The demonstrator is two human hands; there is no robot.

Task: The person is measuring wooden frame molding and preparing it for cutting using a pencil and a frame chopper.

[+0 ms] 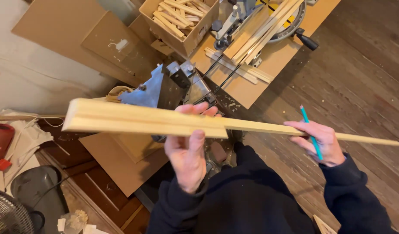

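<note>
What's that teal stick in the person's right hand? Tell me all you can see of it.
It is a teal pencil, slim and straight, with its sharpened tip pointing up and away. It stands steeply tilted, tucked between the fingers of the right hand, which also steadies the long pale wooden strip. The pencil crosses over the strip; its lower end pokes out below the hand.

A bundle of pale wooden strips, long and thin with clean grain, lies nearly level in the air, crossing the scene from far left to right. Its left end is thick, several strips stacked flush together; past the middle the stack ends and a single narrow strip runs on, tapering off to the right. A teal pencil, slim and sharpened, stands tilted across that narrow strip at the right, its tip pointing up and away.
</note>
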